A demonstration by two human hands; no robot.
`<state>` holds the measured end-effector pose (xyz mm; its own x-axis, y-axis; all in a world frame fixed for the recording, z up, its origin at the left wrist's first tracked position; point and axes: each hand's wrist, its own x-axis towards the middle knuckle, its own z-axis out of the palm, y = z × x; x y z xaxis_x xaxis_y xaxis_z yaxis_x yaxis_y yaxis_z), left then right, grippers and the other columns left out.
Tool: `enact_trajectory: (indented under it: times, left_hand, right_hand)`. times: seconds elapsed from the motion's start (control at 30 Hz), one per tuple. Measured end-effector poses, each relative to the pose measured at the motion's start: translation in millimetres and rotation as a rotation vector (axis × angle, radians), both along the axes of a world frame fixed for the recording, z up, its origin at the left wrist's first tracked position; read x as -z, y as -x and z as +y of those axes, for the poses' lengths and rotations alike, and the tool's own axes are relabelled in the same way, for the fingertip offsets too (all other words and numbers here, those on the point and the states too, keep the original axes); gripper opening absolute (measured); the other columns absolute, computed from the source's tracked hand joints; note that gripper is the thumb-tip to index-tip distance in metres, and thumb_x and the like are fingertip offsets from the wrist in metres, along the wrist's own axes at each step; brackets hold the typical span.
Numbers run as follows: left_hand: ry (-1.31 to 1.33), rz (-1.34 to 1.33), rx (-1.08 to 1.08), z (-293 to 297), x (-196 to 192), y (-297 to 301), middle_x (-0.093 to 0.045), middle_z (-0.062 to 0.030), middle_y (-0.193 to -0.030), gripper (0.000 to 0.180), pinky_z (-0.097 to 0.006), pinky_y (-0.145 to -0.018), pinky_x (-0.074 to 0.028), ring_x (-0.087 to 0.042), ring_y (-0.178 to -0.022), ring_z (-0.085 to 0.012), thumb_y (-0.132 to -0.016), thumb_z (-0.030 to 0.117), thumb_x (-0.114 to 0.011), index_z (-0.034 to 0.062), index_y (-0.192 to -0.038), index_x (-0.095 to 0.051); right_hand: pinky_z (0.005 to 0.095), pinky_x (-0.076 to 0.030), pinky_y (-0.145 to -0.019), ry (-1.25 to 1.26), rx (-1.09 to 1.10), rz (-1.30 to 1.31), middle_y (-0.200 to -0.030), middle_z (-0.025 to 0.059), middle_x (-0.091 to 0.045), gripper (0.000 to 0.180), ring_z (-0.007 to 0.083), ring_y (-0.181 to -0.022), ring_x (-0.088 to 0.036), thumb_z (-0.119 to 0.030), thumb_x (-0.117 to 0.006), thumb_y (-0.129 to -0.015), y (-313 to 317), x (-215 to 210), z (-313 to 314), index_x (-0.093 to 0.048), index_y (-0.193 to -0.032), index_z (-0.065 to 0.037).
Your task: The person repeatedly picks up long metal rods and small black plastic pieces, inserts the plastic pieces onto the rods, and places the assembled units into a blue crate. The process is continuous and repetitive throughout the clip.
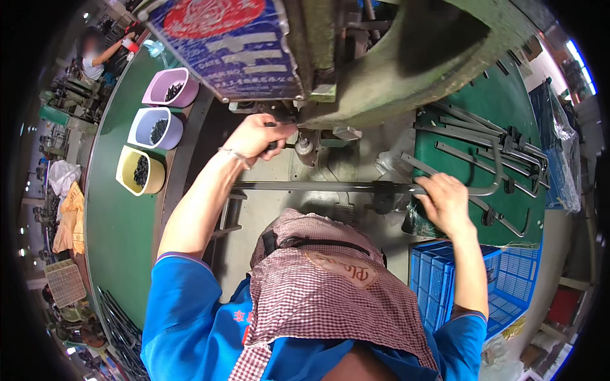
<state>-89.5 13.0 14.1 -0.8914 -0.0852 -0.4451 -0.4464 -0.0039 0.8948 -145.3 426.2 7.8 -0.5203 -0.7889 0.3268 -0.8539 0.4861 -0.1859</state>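
My right hand (448, 200) is closed around a long grey metal rod (330, 187) near its hooked end. The rod lies level across in front of my apron, and its curved end bends up at the right. A dark fitting sits on the rod, left of my right hand. My left hand (257, 136) is raised at the working point of a green-grey machine (375, 82), its fingers closed on a small black piece (273, 146). What that piece is cannot be made out. Just to its right stands the machine's metal post (304, 147).
Left, a green table (127, 222) bears pink (184, 95), lavender (171, 136) and yellow (152, 181) bins of small black parts. Several hooked rods (470, 130) lie on the right table (445, 171). Below it is a blue crate (438, 279). Another person (92, 60) works far left.
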Motion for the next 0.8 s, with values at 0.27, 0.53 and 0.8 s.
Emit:
enact_trajectory:
  times: [0.27, 0.53, 0.8]
  left_hand:
    - [1.295, 0.044, 0.213, 13, -18, -104, -0.071, -0.0188, -0.095, 0.043, -0.042, -0.072, -0.055, -0.070, -0.079, -0.0342, -0.082, 0.016, -0.076, 0.0103, -0.123, -0.067]
    - [1.337, 0.372, -0.195, -38, -4, -78, -0.069, -0.0154, -0.085, 0.033, -0.043, -0.067, -0.053, -0.067, -0.078, -0.0354, -0.085, 0.018, -0.073, 0.0141, -0.117, -0.068]
    - [1.324, 0.350, -0.121, -64, -4, -64, -0.071, -0.0154, -0.092, 0.032, -0.044, -0.071, -0.053, -0.068, -0.084, -0.0360, -0.086, 0.019, -0.072, 0.0127, -0.116, -0.068]
  right_hand:
    - [0.0394, -0.048, -0.067, 0.199, -0.042, 0.033, -0.084, 0.0060, -0.059, 0.042, 0.0278, -0.077, -0.060, -0.015, -0.077, -0.069, -18, 31, -119, -0.068, -0.110, -0.010]
    - [0.0407, -0.051, -0.080, 0.180, 0.090, 0.097, -0.102, 0.0055, -0.069, 0.031, 0.0285, -0.092, -0.066, -0.022, -0.076, -0.081, -8, 24, -172, -0.071, -0.111, -0.013]
    - [0.0450, -0.047, -0.091, 0.188, 0.114, 0.134, -0.109, 0.0059, -0.070, 0.028, 0.0298, -0.103, -0.064, -0.026, -0.072, -0.086, -4, 31, -193, -0.071, -0.111, -0.015]
